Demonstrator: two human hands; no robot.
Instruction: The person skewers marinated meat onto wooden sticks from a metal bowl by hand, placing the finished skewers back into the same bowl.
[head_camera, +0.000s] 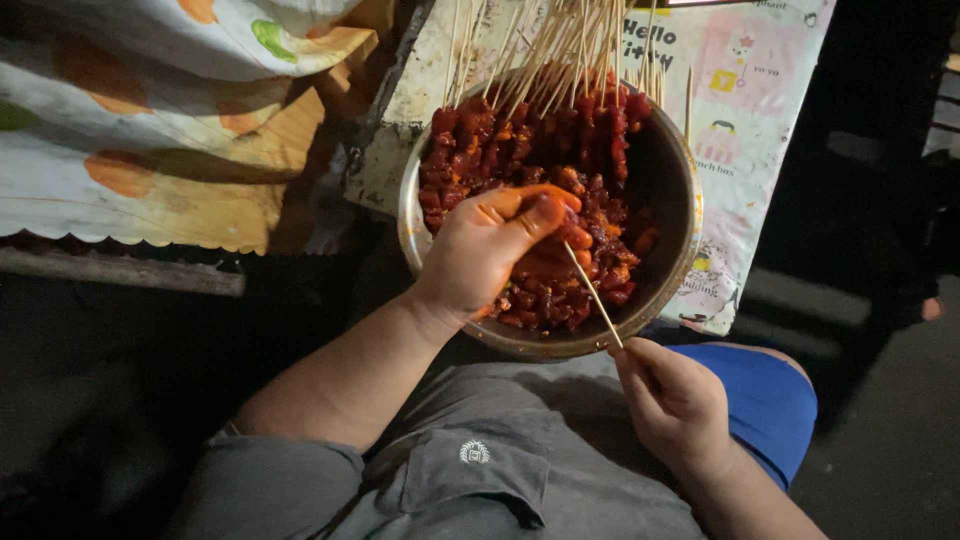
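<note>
The right hand (675, 400) has its fingers pinched shut on the near end of a bamboo skewer (592, 294), whose long axis runs up and to the left into the bowl. Its tip meets the left hand (495, 245), curled closed around what seems to be a piece of marinated red meat (480, 150), inside the metal bowl (672, 150) of skewered meat.

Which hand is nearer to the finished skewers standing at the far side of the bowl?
Left. The left hand is in the bowl, on the red meat just below the finished skewers. The right hand is outside the near rim, holding a bare stick.
</note>
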